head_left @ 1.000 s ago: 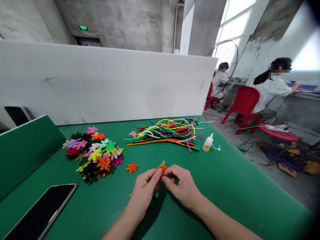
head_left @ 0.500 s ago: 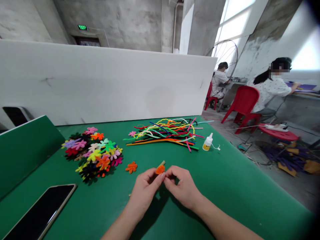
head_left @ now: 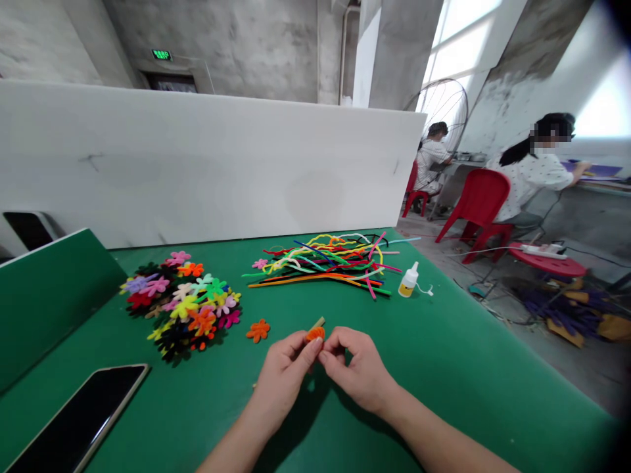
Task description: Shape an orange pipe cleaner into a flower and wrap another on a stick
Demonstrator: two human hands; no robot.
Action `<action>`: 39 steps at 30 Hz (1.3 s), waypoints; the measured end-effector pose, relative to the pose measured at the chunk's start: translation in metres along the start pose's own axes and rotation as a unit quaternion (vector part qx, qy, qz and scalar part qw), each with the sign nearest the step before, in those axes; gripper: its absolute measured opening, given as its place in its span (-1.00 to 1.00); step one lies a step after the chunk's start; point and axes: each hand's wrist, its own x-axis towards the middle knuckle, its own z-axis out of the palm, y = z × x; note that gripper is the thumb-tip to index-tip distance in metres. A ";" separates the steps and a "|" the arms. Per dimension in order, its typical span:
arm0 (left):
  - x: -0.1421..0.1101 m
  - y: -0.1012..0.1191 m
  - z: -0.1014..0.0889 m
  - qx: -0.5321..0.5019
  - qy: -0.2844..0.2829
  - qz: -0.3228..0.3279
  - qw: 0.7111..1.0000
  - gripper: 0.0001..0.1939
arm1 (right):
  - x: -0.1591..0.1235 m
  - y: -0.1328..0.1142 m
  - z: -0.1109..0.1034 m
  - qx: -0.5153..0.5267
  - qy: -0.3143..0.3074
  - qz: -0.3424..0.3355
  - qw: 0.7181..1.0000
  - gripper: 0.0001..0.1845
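Note:
My left hand (head_left: 280,376) is closed on an orange pipe cleaner (head_left: 315,334), bent into close loops beside a thin yellowish stick (head_left: 320,322). Only the tip of that stick shows above the loops; the fingers cover the rest. Thumb and forefinger of my right hand (head_left: 362,369) pinch together at the right side of the loops, on what appears to be the pipe cleaner's end. Just beyond my left hand, an orange pipe cleaner flower (head_left: 258,330) lies flat on the green table (head_left: 207,407).
A heap of many-coloured fuzzy flowers (head_left: 185,305) lies at left, with a phone (head_left: 81,420) nearer me. Loose pipe cleaners (head_left: 325,259) spread at the back beside a small glue bottle (head_left: 408,281). A white panel (head_left: 211,164) stands behind. Two people sit at right near red chairs (head_left: 476,203).
Both hands stay almost in place, still pinching the orange pipe cleaner. My fingers have shifted very slightly around the loops. Nothing else on the table has moved.

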 end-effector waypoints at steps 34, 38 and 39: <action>0.002 -0.011 -0.004 -0.047 -0.009 -0.022 0.999 -0.85 | 0.003 0.006 -0.006 0.107 0.013 0.041 0.993 -0.83; 0.002 -0.010 -0.003 -0.017 0.021 0.010 1.000 -0.85 | 0.004 0.007 -0.003 0.146 0.026 0.055 0.987 -0.84; 0.002 -0.009 -0.002 -0.015 0.026 0.012 0.999 -0.85 | 0.004 0.007 -0.003 0.155 0.029 0.058 0.986 -0.84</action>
